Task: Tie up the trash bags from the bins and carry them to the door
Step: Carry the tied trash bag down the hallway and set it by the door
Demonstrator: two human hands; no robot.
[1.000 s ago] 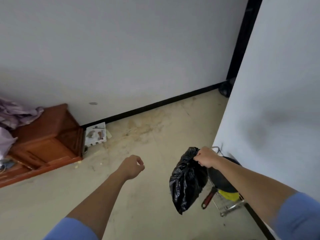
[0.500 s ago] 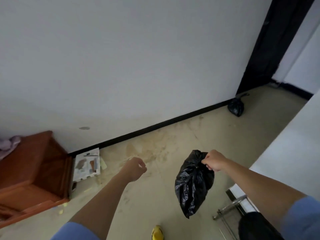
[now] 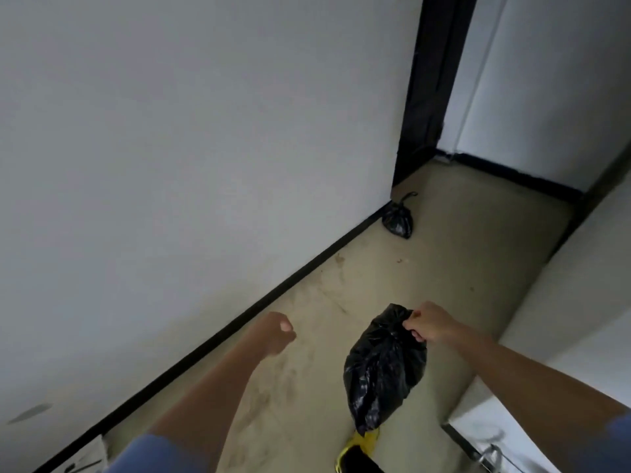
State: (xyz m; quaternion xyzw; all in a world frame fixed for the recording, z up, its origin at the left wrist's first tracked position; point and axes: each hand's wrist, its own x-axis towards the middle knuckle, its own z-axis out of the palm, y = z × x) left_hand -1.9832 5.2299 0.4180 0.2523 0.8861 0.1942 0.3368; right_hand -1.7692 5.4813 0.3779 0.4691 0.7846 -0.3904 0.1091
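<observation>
Beige floor (image 3: 454, 268); right hand (image 3: 431, 323) grips black trash bag (image 3: 384, 367) neck; left hand (image 3: 275, 332) fisted, empty.

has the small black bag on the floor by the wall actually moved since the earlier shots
No. The tied bag sits against the black baseboard just short of the dark door frame, as before. It only looks nearer and more central because the head camera has moved.
</observation>
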